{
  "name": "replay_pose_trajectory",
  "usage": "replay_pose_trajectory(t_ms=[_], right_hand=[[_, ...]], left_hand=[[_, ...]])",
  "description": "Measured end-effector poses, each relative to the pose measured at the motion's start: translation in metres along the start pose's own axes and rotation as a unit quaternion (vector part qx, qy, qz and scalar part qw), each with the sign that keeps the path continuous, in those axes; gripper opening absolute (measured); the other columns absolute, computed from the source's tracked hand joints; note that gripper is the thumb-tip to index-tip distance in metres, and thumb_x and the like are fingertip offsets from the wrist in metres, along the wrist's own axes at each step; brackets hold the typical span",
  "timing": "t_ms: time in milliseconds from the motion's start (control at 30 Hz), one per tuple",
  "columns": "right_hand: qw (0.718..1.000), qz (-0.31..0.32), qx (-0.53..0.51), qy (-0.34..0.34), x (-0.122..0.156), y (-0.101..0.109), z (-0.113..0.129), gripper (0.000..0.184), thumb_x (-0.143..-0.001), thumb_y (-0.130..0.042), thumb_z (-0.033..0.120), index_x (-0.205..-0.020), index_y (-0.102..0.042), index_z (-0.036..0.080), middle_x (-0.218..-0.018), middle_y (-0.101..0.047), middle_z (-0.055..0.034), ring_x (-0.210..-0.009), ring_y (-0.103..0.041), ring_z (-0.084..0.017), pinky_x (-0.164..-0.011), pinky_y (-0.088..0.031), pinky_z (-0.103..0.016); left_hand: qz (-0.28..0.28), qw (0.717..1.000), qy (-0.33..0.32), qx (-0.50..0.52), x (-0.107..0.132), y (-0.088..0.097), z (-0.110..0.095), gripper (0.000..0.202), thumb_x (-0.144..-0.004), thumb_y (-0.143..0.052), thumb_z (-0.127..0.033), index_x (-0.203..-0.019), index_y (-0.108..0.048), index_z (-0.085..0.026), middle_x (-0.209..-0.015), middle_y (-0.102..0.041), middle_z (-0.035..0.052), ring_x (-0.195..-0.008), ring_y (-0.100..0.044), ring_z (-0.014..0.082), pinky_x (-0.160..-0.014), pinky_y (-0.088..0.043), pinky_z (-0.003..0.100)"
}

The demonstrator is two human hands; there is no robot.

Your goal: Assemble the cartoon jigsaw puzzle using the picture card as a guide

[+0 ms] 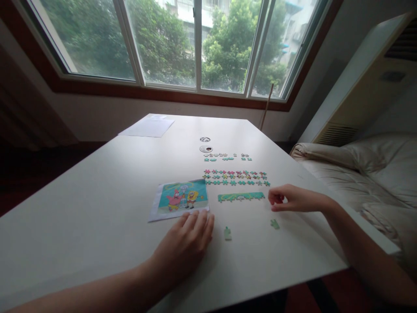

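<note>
Both forearms [349, 238] are bare and slender, narrowing at the wrists [328, 204] before widening into bare hands [189, 237].

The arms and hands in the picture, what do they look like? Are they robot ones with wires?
No, they're a person's. The left hand and right hand are bare, with slim fingers and no gloves. The left forearm and right forearm narrow toward the wrists. I can't see any sleeves, watches, bracelets, markings or wires on them.

You can read no lettering, numbers, brands or signs on your SpongeBob picture sheet [183, 198], the jigsaw pieces [232, 176] or elsewhere.
</note>
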State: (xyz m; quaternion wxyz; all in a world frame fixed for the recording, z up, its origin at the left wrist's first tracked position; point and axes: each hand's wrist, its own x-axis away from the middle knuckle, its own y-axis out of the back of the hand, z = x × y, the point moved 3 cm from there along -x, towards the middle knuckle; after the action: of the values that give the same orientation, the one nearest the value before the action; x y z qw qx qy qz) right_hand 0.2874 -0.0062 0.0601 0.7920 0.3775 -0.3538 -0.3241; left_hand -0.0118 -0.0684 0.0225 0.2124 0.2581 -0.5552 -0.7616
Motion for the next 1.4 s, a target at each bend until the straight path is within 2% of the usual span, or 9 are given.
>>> replay_pose_trajectory(t_ms=[100, 233, 433, 667, 1133, 1333, 1400], right_hand=[[0.996, -0.086, 0.012, -0.013, -0.006, 0.005, -0.008, 0.032, -0.080, -0.050, 0.047, -0.084, -0.058, 0.017, -0.071, -0.055, -0.0016, -0.064, -0.049, -0.014, -0.060, -0.038, -0.026], [0.988, -0.152, 0.015, -0.023, -0.014, 0.004, -0.022, 0.037, -0.080, -0.050, 0.046, -0.101, -0.057, 0.016, -0.074, -0.056, -0.0028, -0.065, -0.051, -0.015, -0.062, -0.040, -0.027], [0.993, -0.111, -0.044, -0.007, -0.020, -0.003, -0.040, 0.042, -0.074, -0.057, 0.048, -0.102, -0.056, 0.016, -0.067, -0.049, 0.0019, -0.060, -0.046, -0.012, -0.058, -0.038, -0.024], [0.992, -0.109, -0.064, 0.001, -0.023, -0.007, -0.046, 0.039, -0.073, -0.059, 0.048, -0.096, -0.058, 0.016, -0.064, -0.045, 0.0037, -0.058, -0.042, -0.010, -0.056, -0.036, -0.022], [0.993, -0.096, -0.067, 0.002, -0.021, -0.007, -0.046, 0.039, -0.074, -0.057, 0.050, -0.094, -0.058, 0.016, -0.063, -0.045, 0.0037, -0.057, -0.041, -0.010, -0.055, -0.034, -0.022], [0.993, -0.087, -0.076, 0.005, -0.020, -0.006, -0.049, 0.041, -0.074, -0.057, 0.052, -0.094, -0.058, 0.016, -0.064, -0.046, 0.0033, -0.058, -0.042, -0.010, -0.056, -0.035, -0.023], [0.994, -0.088, -0.065, 0.007, -0.020, -0.005, -0.049, 0.041, -0.075, -0.056, 0.051, -0.095, -0.058, 0.016, -0.064, -0.047, 0.0029, -0.058, -0.042, -0.010, -0.057, -0.035, -0.023]], left_hand=[[0.056, 0.994, 0.054, -0.081, 0.002, -0.004, 0.005, 0.041, -0.081, -0.044, -0.004, -0.121, -0.053, -0.002, -0.118, -0.056, 0.0264, -0.102, -0.058, 0.0354, -0.081, -0.049, 0.047], [0.098, 0.989, 0.056, -0.094, 0.004, -0.002, 0.004, 0.044, -0.079, -0.042, -0.001, -0.122, -0.053, 0.001, -0.116, -0.056, 0.0277, -0.102, -0.058, 0.0358, -0.080, -0.050, 0.046], [0.109, 0.987, 0.068, -0.096, 0.002, 0.001, 0.002, 0.044, -0.079, -0.042, 0.000, -0.121, -0.054, 0.000, -0.115, -0.057, 0.0272, -0.101, -0.058, 0.0353, -0.079, -0.049, 0.046], [0.092, 0.985, 0.117, -0.093, 0.001, -0.002, -0.002, 0.037, -0.090, -0.044, -0.019, -0.122, -0.054, -0.003, -0.114, -0.057, 0.0281, -0.099, -0.058, 0.0369, -0.077, -0.049, 0.048], [0.084, 0.984, 0.129, -0.095, -0.002, -0.001, -0.004, 0.037, -0.089, -0.046, -0.018, -0.122, -0.054, -0.004, -0.110, -0.058, 0.0292, -0.095, -0.059, 0.0388, -0.070, -0.049, 0.048], [0.093, 0.980, 0.138, -0.105, -0.002, 0.000, -0.004, 0.038, -0.090, -0.045, -0.021, -0.123, -0.054, -0.007, -0.112, -0.058, 0.0276, -0.095, -0.059, 0.0387, -0.072, -0.048, 0.050], [0.086, 0.981, 0.137, -0.111, -0.002, 0.001, -0.004, 0.038, -0.089, -0.046, -0.021, -0.123, -0.055, -0.007, -0.112, -0.059, 0.0269, -0.097, -0.058, 0.0395, -0.076, -0.046, 0.053]])
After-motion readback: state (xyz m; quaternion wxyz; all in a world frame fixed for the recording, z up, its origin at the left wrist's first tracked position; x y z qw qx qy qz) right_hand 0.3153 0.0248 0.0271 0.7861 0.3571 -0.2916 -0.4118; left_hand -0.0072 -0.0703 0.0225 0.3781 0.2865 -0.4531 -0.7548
